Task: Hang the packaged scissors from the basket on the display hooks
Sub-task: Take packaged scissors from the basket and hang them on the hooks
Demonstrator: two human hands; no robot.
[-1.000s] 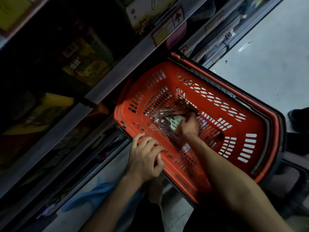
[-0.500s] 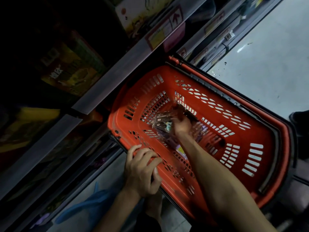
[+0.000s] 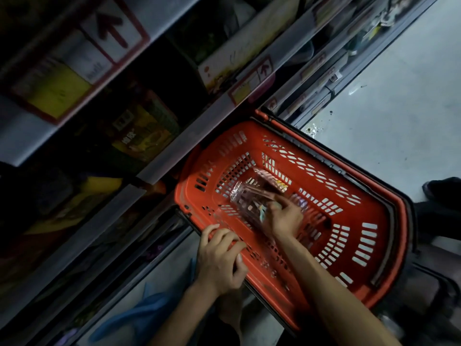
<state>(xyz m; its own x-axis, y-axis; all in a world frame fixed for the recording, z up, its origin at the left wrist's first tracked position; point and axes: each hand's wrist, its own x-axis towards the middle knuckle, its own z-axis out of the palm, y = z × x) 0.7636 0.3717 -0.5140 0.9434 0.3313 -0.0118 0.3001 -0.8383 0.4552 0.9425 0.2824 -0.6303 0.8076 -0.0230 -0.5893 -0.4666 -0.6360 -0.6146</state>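
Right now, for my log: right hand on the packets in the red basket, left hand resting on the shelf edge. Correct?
The head view shows the left hand holding the near rim of the basket, not the shelf; the rest is right.

Dim stocked shelves (image 3: 174, 156) left; pale grey floor (image 3: 399, 108) right.

basket (image 3: 369, 208) open above — packaged scissors (image 3: 249, 196) heaped at shelf end | shelving (image 3: 174, 158) close alongside

left hand (image 3: 220, 258) grips the near rim of the basket (image 3: 389, 213), fingers curled over it. right forearm reaches inside; right hand (image 3: 284, 216) grips the packaged scissors (image 3: 249, 196), fingers bent.
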